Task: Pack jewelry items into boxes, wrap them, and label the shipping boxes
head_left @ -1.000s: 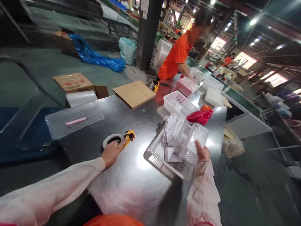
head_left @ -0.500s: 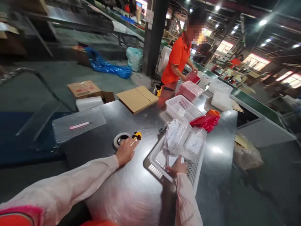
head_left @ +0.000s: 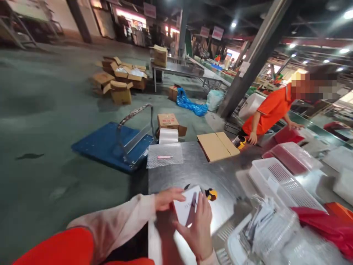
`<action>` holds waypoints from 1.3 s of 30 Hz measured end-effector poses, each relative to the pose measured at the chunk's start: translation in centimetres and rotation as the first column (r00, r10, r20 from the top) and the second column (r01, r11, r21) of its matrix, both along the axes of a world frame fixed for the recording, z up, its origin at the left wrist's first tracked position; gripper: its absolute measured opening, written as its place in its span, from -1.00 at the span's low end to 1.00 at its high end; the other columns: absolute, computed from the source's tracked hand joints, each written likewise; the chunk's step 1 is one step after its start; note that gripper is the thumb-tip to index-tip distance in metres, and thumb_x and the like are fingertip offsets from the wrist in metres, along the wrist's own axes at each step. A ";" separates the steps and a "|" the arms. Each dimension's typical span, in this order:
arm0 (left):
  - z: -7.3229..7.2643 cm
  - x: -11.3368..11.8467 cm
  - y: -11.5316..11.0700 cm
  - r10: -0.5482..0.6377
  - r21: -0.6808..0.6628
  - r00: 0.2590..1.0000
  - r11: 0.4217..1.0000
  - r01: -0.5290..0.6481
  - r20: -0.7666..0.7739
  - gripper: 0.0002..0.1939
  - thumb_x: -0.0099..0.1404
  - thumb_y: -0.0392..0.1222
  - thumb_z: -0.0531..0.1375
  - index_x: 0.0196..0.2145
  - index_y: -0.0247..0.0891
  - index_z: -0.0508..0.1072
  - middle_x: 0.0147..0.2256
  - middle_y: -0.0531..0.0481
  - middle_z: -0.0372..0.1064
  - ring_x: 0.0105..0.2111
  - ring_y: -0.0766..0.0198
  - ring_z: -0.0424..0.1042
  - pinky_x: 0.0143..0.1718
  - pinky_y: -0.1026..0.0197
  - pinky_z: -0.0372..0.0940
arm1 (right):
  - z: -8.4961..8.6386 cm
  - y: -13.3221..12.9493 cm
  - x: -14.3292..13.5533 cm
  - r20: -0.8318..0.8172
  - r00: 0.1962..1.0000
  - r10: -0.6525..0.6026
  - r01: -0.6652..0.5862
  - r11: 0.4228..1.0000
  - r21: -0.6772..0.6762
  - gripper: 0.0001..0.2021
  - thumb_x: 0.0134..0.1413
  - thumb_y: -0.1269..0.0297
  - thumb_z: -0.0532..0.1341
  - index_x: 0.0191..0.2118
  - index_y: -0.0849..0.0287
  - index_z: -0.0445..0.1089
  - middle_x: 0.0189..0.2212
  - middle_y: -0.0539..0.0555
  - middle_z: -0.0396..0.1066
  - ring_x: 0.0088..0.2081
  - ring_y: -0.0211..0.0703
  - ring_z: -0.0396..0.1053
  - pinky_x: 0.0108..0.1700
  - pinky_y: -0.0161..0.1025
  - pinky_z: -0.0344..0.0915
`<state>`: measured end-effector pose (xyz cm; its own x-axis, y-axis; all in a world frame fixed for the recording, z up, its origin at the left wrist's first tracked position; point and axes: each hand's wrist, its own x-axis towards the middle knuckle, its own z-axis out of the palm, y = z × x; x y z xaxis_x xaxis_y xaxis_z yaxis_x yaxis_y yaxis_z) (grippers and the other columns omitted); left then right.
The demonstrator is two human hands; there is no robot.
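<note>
A small white box (head_left: pixel 184 209) with dark print on its face is held up over the metal table between my two hands. My left hand (head_left: pixel 167 198) grips its left edge, thumb and fingers closed around it. From the right, my right hand (head_left: pixel 199 223) clasps the box with its fingers along the far edge and the thumb at the near side. Just beyond the box lies a yellow and black tape dispenser (head_left: pixel 211 194). A tape roll next to it is mostly hidden by the box.
A white basket (head_left: pixel 234 235) with bubble-wrapped packs stands at the right, with another white basket (head_left: pixel 256 171) behind it. Flat cardboard (head_left: pixel 217 145) and a bubble-wrap sheet (head_left: pixel 176 151) with a pink cutter lie farther back. A co-worker in orange (head_left: pixel 271 108) leans over the table's far end.
My right hand has lifted the white box out of the basket and brought it left. My left hand has left the tape and now grips the box too. The view has swung left.
</note>
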<state>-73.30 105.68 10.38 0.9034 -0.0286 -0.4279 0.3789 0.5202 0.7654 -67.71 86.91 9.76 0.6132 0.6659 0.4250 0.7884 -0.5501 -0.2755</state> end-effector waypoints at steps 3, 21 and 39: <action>-2.4 -3.7 10.2 0.301 -0.019 0.947 0.952 -0.305 -0.111 -0.45 -0.08 0.02 0.39 -0.14 -0.29 0.46 -0.26 -0.11 0.54 -0.26 0.07 0.50 -0.26 0.10 0.35 | -3.7 10.6 3.4 -0.113 0.970 0.214 -0.219 0.975 -0.036 -0.70 0.23 0.22 0.12 0.01 0.22 0.37 -0.03 0.30 0.41 0.02 0.08 0.36 0.00 -0.01 0.35; -11.7 14.7 30.4 0.138 0.797 0.989 0.602 -0.042 -0.052 -0.63 0.22 -0.13 0.26 -0.09 -0.45 0.52 -0.16 -0.16 0.54 -0.07 0.01 0.45 0.00 0.05 0.29 | -13.2 27.9 10.8 -0.347 0.888 0.302 -0.456 0.669 -0.587 -0.75 0.10 0.46 0.12 -0.14 0.23 0.48 -0.19 0.18 0.53 -0.09 -0.06 0.41 -0.04 -0.20 0.28; -10.1 -9.2 -3.9 -0.242 0.973 0.946 0.035 0.229 -0.214 -0.04 0.03 0.18 0.33 0.31 -0.20 0.15 0.19 -0.31 0.18 0.11 -0.18 0.15 0.09 -0.14 0.07 | -15.8 -8.2 -12.4 -0.572 0.769 0.285 -0.455 0.873 -0.178 -0.79 -0.02 0.48 0.15 -0.28 0.14 0.48 -0.33 0.08 0.48 -0.23 -0.07 0.38 -0.19 -0.16 0.35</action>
